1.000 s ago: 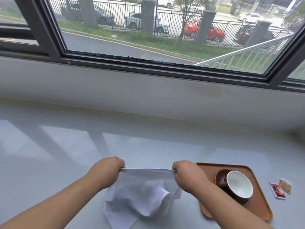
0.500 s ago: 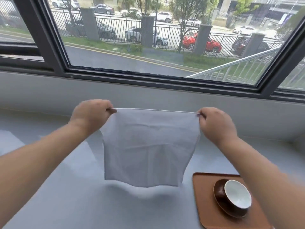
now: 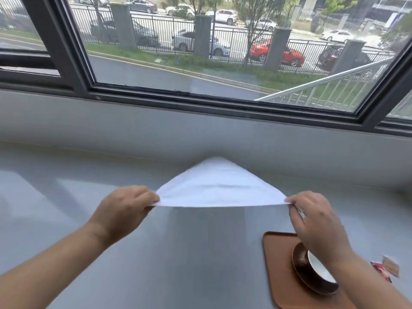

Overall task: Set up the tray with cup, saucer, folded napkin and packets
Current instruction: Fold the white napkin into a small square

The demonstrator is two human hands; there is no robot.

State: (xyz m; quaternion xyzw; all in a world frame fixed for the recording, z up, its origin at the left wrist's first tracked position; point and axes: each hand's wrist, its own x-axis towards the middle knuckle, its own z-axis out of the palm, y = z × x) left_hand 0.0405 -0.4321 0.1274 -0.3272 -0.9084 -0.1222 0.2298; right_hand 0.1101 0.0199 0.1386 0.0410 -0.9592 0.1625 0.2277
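The left hand (image 3: 124, 214) pinches one corner of a white cloth napkin (image 3: 219, 188) between thumb and curled fingers, and the right hand (image 3: 316, 221) pinches the opposite corner the same way. The near edge is pulled taut in a straight line between them. The rest of the cloth rises away from the person to a blurred peak, so the napkin reads as a triangle held above the pale grey glossy counter (image 3: 156, 264).

Taking the napkin as landmark: below its right corner, close to the person, a brown rounded-corner tray (image 3: 278, 275) lies on the counter. On the tray sits a dark brown round saucer (image 3: 301, 262) carrying a cup with a white inside (image 3: 321, 268); the right wrist covers part of both. Further right of the tray, off it and on the counter, lie two small packets (image 3: 386, 268), one red, one tan, partly hidden by the right forearm. Beyond the napkin's peak runs a dark-framed window (image 3: 200, 101).
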